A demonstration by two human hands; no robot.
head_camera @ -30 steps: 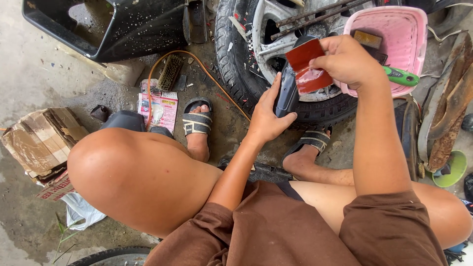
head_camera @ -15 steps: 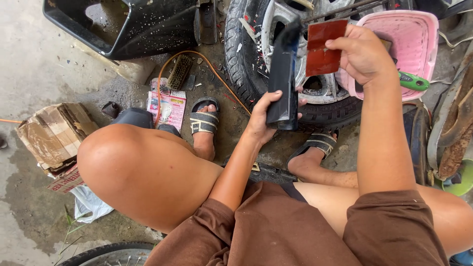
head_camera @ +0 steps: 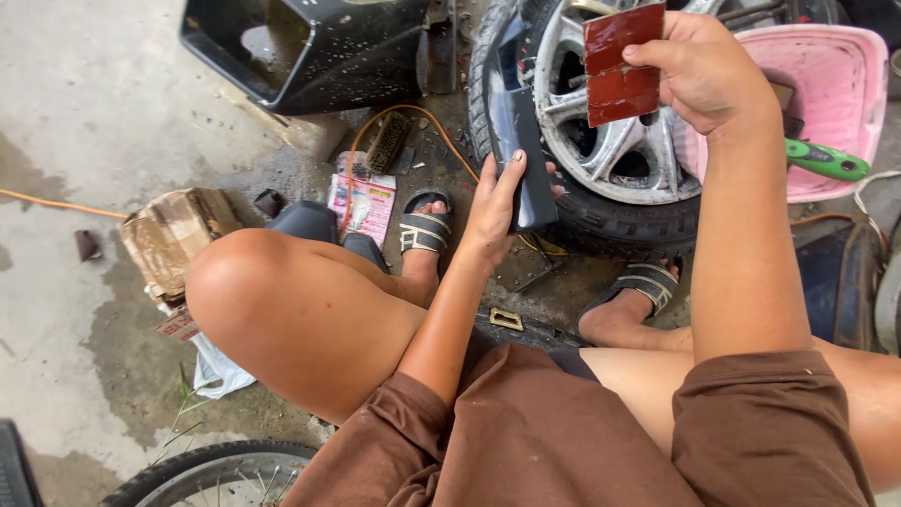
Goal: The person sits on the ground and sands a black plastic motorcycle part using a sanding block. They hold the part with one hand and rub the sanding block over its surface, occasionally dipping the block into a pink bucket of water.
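Black rubber strip [head_camera: 522, 141], upright in our left hand [head_camera: 493, 211]; our right hand [head_camera: 699, 70] fingers pinch the red card [head_camera: 619, 64] just beside it.

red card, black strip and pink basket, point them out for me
red card [head_camera: 619, 66], head view, middle of its face
black strip [head_camera: 526, 155], head view, flat side above the thumb
pink basket [head_camera: 849, 89], head view, right wall
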